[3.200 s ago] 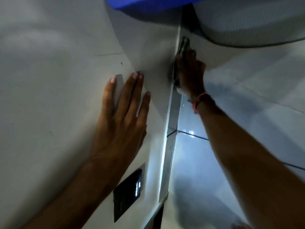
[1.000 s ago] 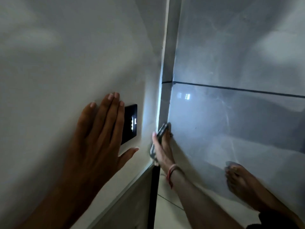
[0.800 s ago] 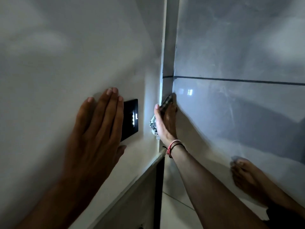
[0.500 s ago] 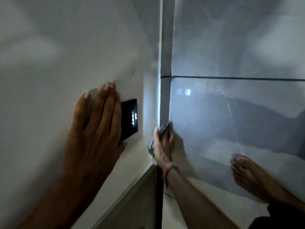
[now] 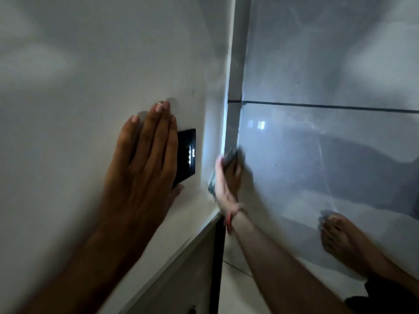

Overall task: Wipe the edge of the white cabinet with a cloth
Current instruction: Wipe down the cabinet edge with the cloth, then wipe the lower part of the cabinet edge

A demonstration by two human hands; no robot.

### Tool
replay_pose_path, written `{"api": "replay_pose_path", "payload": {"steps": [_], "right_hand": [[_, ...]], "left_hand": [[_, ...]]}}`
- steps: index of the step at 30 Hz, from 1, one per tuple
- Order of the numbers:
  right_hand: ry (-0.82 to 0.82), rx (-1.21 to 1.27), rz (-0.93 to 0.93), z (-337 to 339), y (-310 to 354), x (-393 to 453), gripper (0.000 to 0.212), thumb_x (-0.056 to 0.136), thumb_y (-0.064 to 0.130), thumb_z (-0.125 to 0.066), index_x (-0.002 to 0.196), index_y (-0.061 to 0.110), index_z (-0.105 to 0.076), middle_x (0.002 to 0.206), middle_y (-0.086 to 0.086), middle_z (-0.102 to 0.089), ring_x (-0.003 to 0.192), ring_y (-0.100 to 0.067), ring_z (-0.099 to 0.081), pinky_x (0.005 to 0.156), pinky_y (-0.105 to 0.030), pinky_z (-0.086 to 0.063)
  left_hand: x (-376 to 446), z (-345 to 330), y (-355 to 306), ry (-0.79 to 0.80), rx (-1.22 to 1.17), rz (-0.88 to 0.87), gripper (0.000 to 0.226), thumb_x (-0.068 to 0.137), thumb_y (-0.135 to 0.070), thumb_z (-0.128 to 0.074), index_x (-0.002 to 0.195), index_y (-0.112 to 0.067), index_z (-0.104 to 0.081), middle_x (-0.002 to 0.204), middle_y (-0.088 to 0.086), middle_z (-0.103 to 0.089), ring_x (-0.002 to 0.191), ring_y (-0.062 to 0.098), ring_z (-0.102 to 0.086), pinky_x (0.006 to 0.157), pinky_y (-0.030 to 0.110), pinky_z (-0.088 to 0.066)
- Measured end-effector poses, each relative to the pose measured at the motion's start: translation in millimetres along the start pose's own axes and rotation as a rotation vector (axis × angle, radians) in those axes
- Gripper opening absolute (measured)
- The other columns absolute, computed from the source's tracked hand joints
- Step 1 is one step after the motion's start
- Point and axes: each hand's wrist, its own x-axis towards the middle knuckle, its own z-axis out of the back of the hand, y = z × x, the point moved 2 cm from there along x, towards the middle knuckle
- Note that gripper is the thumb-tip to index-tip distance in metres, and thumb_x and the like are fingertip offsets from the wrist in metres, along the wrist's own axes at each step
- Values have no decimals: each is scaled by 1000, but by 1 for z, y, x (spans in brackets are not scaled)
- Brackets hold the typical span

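cloth (image 5: 228,157) blurred, half-hidden in right hand (image 5: 226,177)

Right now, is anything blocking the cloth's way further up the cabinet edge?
Nothing visible does. The right hand holds the cloth against the cabinet edge, which runs bare above it. The left hand rests flat aside.
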Motion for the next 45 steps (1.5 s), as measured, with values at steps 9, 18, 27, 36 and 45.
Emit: {"api": "replay_pose_path", "payload": {"steps": [9,18,27,36,45], "right_hand": [[-71,-47,1,-13,-18,-28,76,96,58,-41,157,30,-6,168,-6,-15,153,-29,-22,123,-51,-26],[-64,-266,40,-2,33,46,81,90,71,-30,158,30,-10,168,-4,-15,154,-25,-10,124,-44,-3],[47,-252,59,5,-17,-12,71,97,57,-38,157,32,-8,170,3,-2,156,-18,-1,128,-47,-6],[75,-140,-36,8,24,1,66,99,31,-50,157,26,-20,163,-6,-32,147,-25,-35,124,-41,-27],[420,251,-387,124,209,-91,35,87,22,-59,116,5,-68,83,-10,-76,66,-24,-71,58,-30,-57]], "left_hand": [[2,2,0,0,14,-12,119,87,-61,-63,162,13,-8,172,32,-9,162,41,-9,131,54,-3],[3,1,1,-13,-22,1,116,88,-55,-62,162,14,-6,172,32,-8,162,41,-9,131,53,4],[2,0,1,-10,-4,-14,113,90,-58,-59,162,13,-8,172,32,-11,161,41,-12,130,55,3],[-3,16,7,19,-259,62,130,77,-62,-75,163,10,-10,171,32,-13,161,42,-11,131,51,4],[-35,69,42,34,-1380,330,82,91,-37,-78,156,-1,-44,161,15,-48,148,29,-48,122,38,-35]]}}
